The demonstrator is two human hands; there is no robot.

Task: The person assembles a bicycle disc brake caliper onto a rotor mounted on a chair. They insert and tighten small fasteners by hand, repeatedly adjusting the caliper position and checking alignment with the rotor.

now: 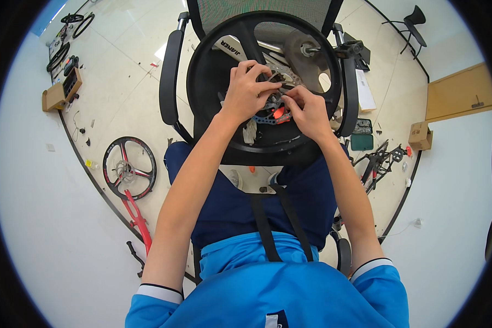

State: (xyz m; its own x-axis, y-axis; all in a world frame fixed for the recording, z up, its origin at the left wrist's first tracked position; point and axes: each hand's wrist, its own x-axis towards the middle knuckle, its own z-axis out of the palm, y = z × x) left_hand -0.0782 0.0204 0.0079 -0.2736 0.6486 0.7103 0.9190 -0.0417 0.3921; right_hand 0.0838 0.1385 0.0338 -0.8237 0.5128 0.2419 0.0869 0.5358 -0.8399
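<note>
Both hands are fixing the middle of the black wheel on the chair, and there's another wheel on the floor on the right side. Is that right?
Not quite. The head view shows the other wheel on the floor to the left, not the right. Both hands, left hand and right hand, are at the middle of the black wheel on the chair.

- The hub of the black spoked bicycle wheel (262, 82) lies mostly behind the left hand (245, 90) and the right hand (307, 112); only slivers of its silver-blue brake disc (265, 117) show.
- Whatever small part the fingertips (281, 93) pinch at that hub is too small to tell.
- The black mesh office chair (172, 76) under the wheel is cut off at its back by the picture's top edge.
- The small bits strewn on the floor left of the wheel are too small to tell.
</note>
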